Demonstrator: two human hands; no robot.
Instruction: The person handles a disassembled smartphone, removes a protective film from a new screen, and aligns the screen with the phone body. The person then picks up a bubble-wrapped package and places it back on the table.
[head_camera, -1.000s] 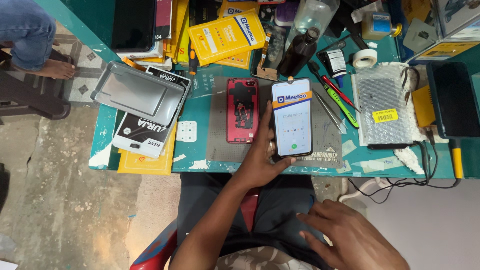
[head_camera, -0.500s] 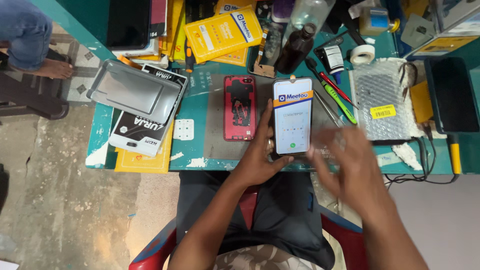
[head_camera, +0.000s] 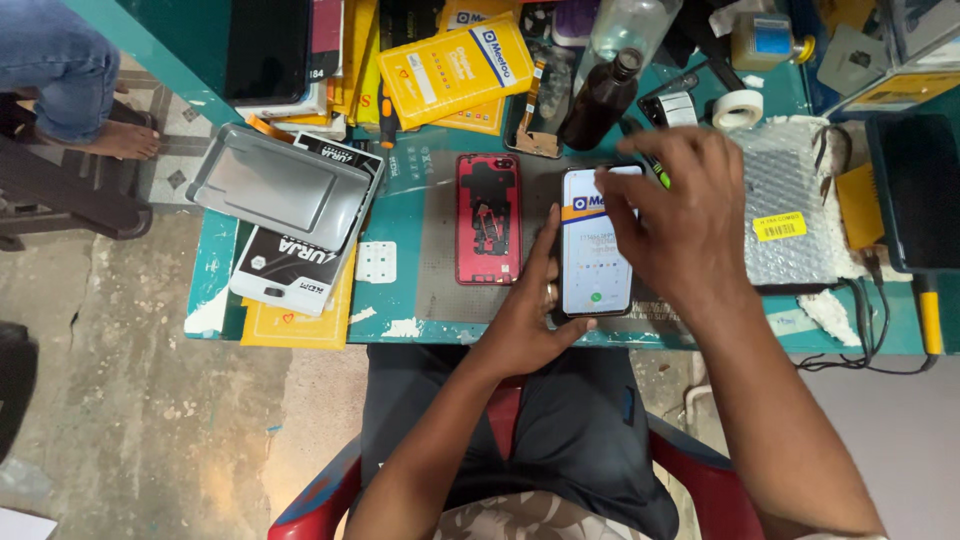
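Note:
A smartphone (head_camera: 592, 262) with a lit white screen stands over the grey work mat (head_camera: 440, 290). My left hand (head_camera: 525, 315) grips it from below and from its left side. My right hand (head_camera: 672, 218) hovers over the phone's right edge, fingers spread, a fingertip at the upper part of the screen. Just left of the phone lies a red phone back housing (head_camera: 488, 232), opened, with its inner parts showing.
The teal table (head_camera: 400, 205) is crowded: yellow boxes (head_camera: 455, 68), a dark bottle (head_camera: 597, 100), a tape roll (head_camera: 738, 108), a bubble-wrap pad (head_camera: 790, 215), a grey tray (head_camera: 278, 192) at the left edge, cables at the right. Another person's bare foot (head_camera: 125, 140) is at upper left.
My right hand has risen from my lap to the phone's screen. The left hand has kept its hold, and the screen now shows a different page.

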